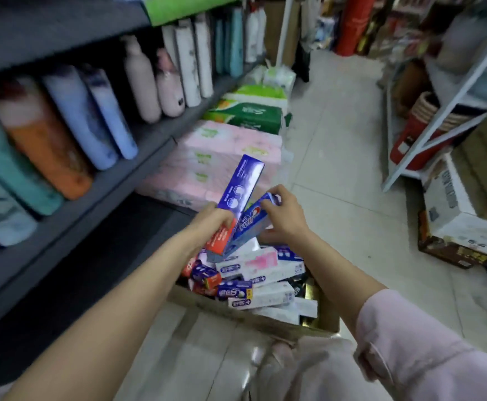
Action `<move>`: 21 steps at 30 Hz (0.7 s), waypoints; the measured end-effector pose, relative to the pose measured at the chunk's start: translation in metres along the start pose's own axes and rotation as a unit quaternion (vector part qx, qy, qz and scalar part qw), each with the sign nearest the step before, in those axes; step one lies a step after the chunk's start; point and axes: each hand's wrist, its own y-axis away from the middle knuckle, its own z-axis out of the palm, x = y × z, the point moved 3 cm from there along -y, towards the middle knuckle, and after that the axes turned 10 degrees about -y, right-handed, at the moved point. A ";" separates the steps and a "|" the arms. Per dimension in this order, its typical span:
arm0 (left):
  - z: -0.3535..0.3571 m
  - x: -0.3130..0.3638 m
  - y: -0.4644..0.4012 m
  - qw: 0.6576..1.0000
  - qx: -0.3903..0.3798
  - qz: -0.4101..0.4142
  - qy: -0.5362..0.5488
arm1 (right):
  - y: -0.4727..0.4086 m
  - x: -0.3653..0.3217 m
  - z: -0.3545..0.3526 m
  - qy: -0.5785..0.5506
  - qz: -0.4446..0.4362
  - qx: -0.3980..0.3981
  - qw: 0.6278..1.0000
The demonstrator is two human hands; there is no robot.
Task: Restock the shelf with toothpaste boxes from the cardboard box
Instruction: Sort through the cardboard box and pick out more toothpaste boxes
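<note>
left hand (215,219): wrapped round the lower end of a purple box (238,195), fingers clamped on it. The box sticks up and away, tilted, red end down by the hand.
right hand (284,217): pinching the top end of a blue box (249,224) with fingertips, so it's closed on that one. That box leans right against the purple one, pretty much touching.
both boxes: held up in the air just above the carton, not on the shelf.
carton (265,322): open cardboard one on the floor between the arms, stuffed with a messy heap of toothpaste boxes (261,277), white, purple and red ones all lying every which way.
shelf (97,180): dark, on the left, loaded with bottles (92,117) standing in a row. Bit blurry tbh so can't read labels.
tissue packs (230,157): pink and green ones stacked on the floor just past the carton, by the shelf's foot.
sleeve (410,342): pale pink, on the right arm.
right side: white rack (444,91) and another box (462,215) on the floor, well apart from the hands.
</note>
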 end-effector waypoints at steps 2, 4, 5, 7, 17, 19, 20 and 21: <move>-0.041 0.008 0.029 0.998 0.050 0.029 0.005 | 0.015 -0.044 0.024 -0.031 -0.026 -0.015 0.999; -0.086 0.012 0.061 0.989 0.135 0.066 -0.001 | 0.035 -0.091 0.047 -0.097 -0.043 -0.035 0.994; -0.107 0.014 0.078 0.981 0.178 0.079 -0.018 | 0.046 -0.113 0.056 -0.131 -0.046 -0.037 0.990; -0.149 0.017 0.116 0.958 0.258 0.100 -0.080 | 0.068 -0.154 0.073 -0.186 -0.060 -0.034 0.980; -0.282 0.026 0.311 0.830 0.443 0.125 -0.314 | 0.167 -0.297 0.138 -0.331 -0.109 -0.148 0.926; -0.297 0.025 0.345 0.800 0.477 0.110 -0.347 | 0.182 -0.314 0.151 -0.301 -0.125 -0.182 0.928; -0.304 0.022 0.361 0.791 0.486 0.098 -0.359 | 0.188 -0.320 0.158 -0.260 -0.150 -0.192 0.934; -0.312 0.016 0.375 0.785 0.490 0.084 -0.370 | 0.195 -0.327 0.165 -0.207 -0.184 -0.203 0.939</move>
